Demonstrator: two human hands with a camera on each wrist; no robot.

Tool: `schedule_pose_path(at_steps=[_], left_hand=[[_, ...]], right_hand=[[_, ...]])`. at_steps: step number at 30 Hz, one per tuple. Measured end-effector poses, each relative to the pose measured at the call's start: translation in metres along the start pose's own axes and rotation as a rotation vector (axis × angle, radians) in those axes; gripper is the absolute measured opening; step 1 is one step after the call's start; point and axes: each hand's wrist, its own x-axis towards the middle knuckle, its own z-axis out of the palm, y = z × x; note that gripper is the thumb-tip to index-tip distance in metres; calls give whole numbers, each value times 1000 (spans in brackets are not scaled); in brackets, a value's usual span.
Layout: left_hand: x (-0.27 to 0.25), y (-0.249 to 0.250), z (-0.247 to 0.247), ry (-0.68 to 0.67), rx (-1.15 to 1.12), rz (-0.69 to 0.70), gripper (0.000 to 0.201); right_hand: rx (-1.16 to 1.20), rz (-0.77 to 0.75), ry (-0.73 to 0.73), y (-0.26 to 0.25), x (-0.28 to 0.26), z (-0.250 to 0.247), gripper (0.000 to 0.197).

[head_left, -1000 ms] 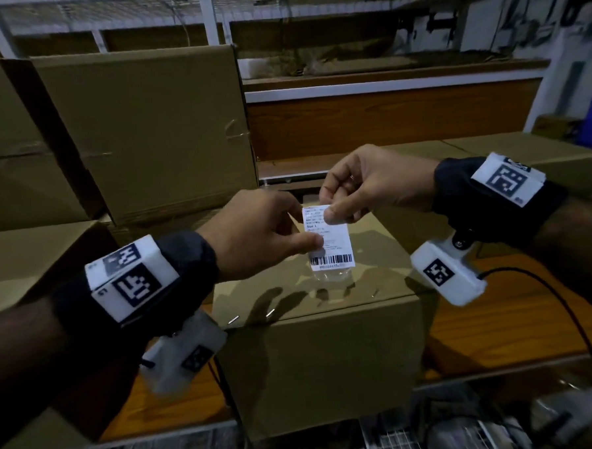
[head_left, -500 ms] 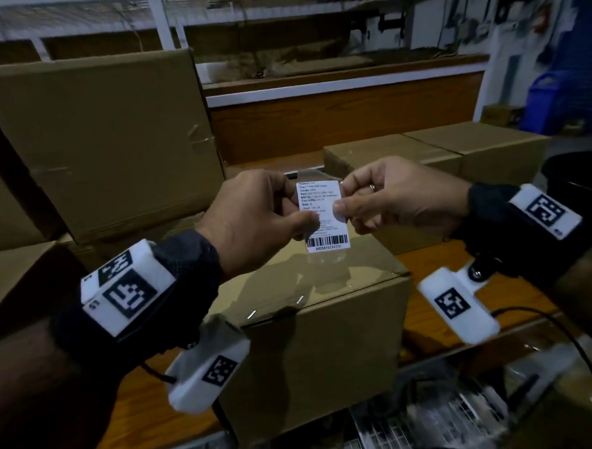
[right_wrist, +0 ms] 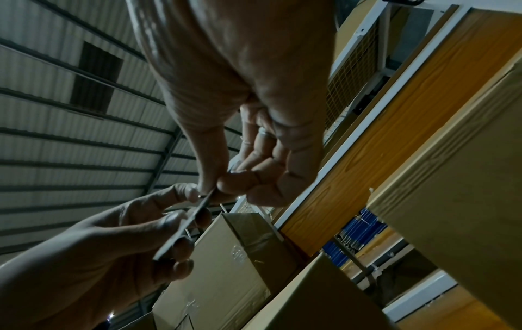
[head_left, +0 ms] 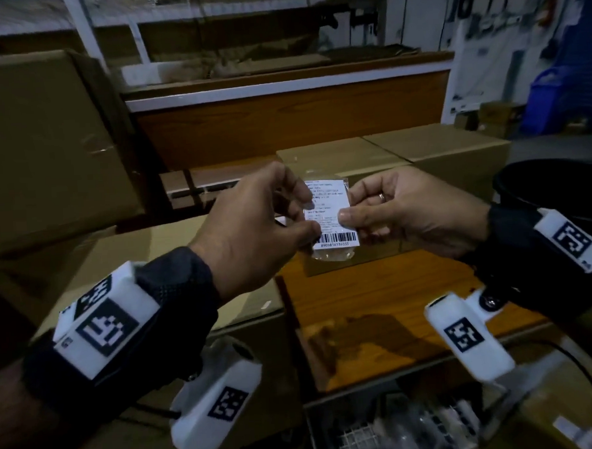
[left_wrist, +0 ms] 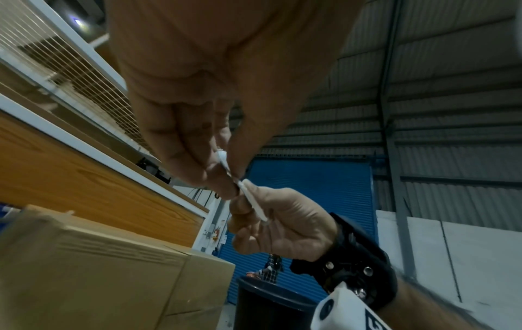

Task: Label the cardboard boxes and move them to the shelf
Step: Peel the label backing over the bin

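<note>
A white barcode label (head_left: 332,219) on clear backing is held upright in the air between both hands, above the wooden table (head_left: 378,309) and in front of a cardboard box (head_left: 339,160). The left hand (head_left: 253,226) pinches the label's left edge, its fingers (left_wrist: 197,165) clamped on it with the thumb. The right hand (head_left: 410,211) pinches the right edge the same way, thumb over curled fingers (right_wrist: 248,178). A second cardboard box (head_left: 455,147) sits touching the first on its right; larger boxes (head_left: 44,151) stand at the left. A black bin (head_left: 543,184) is at the right edge.
</note>
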Motion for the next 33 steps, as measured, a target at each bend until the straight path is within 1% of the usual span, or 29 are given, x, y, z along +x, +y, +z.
schedule_pose_path(at_steps=[3, 6, 8, 10, 12, 14, 18, 25, 27, 30, 33], left_hand=[[17, 22, 35, -15, -7, -20, 22], [35, 37, 66, -7, -46, -49, 19], [46, 44, 87, 15, -60, -58, 18], [57, 49, 108, 17, -62, -68, 18], [67, 53, 129, 6, -97, -93, 17], [79, 60, 153, -19, -155, -100, 18], [112, 80, 201, -89, -236, -76, 17], [164, 111, 294, -168, -301, -46, 16], [177, 117, 316, -193, -292, -37, 16], [194, 126, 340, -227, -289, -59, 13], [205, 132, 355, -242, -174, -24, 14]], right_hand=[[-24, 9, -8, 6, -6, -42, 26], [-16, 46, -34, 10, -12, -79, 13], [-22, 88, -40, 14, -15, -102, 13], [-39, 123, -19, 20, -22, -121, 18], [-47, 140, 42, 26, -30, -137, 22], [-60, 140, 151, 32, -41, -157, 19], [-119, 133, 386, 42, -64, -197, 14], [-114, 162, 671, 62, -92, -276, 9], [-130, 170, 738, 72, -95, -293, 8], [-156, 199, 816, 84, -94, -316, 8], [-248, 233, 881, 93, -89, -335, 10]])
